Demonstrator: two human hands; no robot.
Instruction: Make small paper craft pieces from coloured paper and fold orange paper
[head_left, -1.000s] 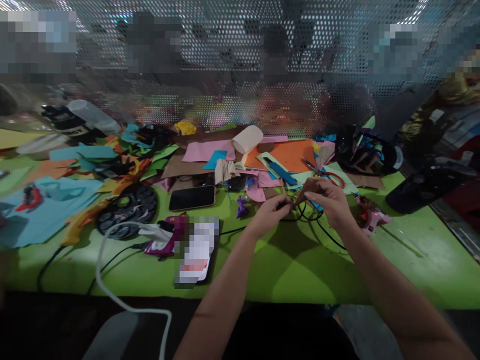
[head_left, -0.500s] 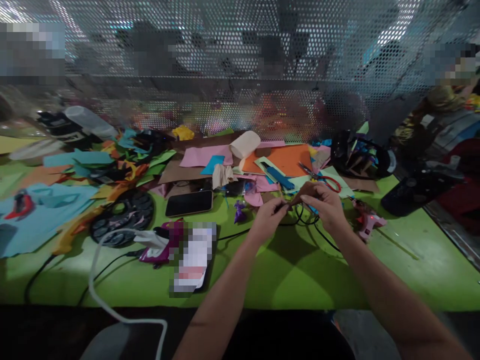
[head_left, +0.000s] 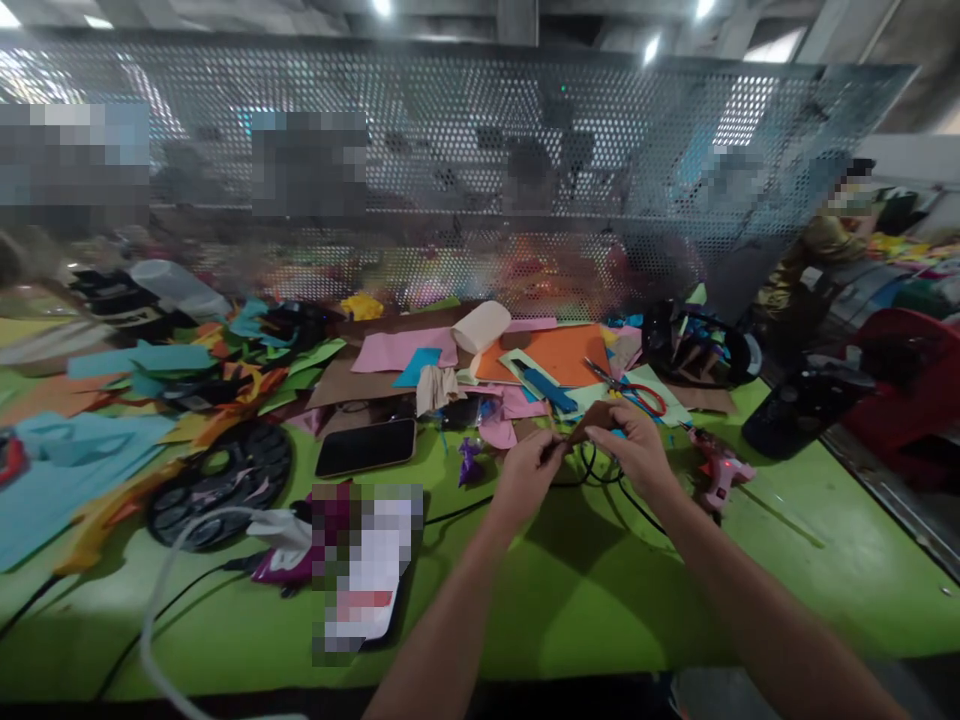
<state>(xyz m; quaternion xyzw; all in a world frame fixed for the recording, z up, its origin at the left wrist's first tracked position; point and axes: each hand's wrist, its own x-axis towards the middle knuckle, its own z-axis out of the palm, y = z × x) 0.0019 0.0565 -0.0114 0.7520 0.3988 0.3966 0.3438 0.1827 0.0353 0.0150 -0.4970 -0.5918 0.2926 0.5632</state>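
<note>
Green table [head_left: 585, 590] nearest, bare at its front edge. Left hand [head_left: 527, 470] and right hand [head_left: 639, 452] close together above it, fingers of both pinched on a brown paper piece [head_left: 591, 418], which was held just over a looped black cable [head_left: 600, 474]. Pink glue gun [head_left: 716, 478] lay just to the right. Beyond were red-handled scissors [head_left: 636, 390], an orange sheet [head_left: 561, 352] and a perforated screen [head_left: 480, 180].

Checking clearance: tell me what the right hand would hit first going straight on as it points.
Probably the left hand, just past the brown piece both pinch; depth is unclear.
</note>
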